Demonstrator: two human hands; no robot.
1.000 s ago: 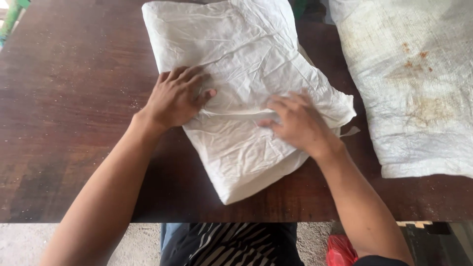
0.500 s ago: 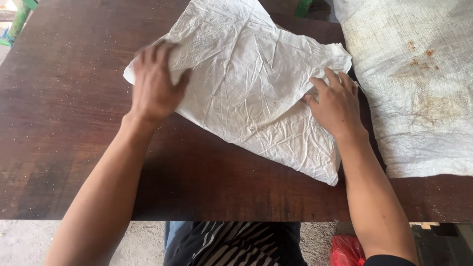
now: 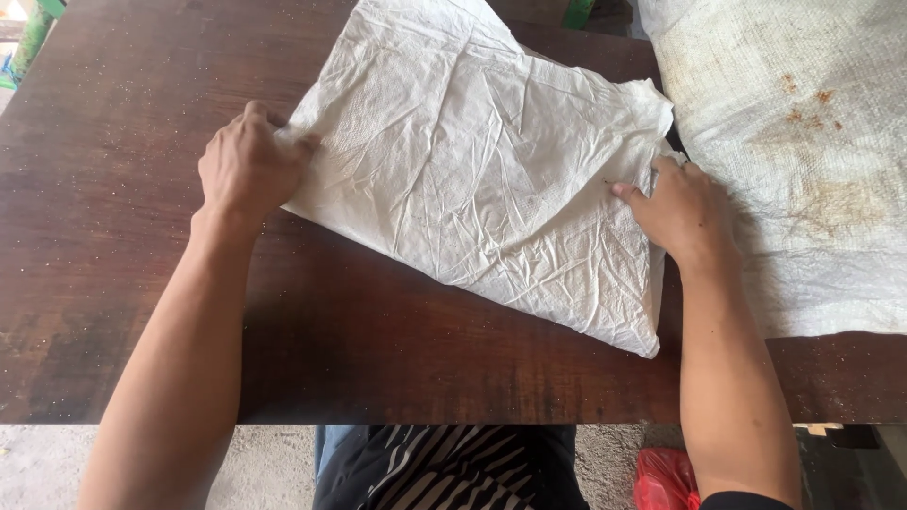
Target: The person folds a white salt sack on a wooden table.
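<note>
My left hand [image 3: 248, 162] rested at the left corner of the folded white woven sack [image 3: 491, 170], its fingers [image 3: 283, 142] curled in tight over that corner so the cloth was bunched under them; I could not tell whether the thumb pinched the edge from beneath. My right hand [image 3: 682, 210] lay at the sack's right edge, fingers [image 3: 631, 193] held close together and nearly straight, the tips pressed flat on the crinkled top layer while the heel of the hand sat just off the sack's edge. Neither hand was spread wide.

The sack lay flat and slantwise on the dark brown wooden table [image 3: 123, 283], one corner reaching toward the table's near edge at the right and its upper part running out of view at the top. Its surface was heavily creased, with a fine woven grain showing near my right hand.

To the right of the sack, almost touching it, lay a second white woven sack [image 3: 812, 170], spread flat and marked with rusty orange-brown stains. Beyond the sack's upper right stood something green [image 3: 576, 11], cut off by the frame. Below the table's near edge, right of the sack's low corner, a red plastic bag [image 3: 666, 477] showed on the ground.
</note>
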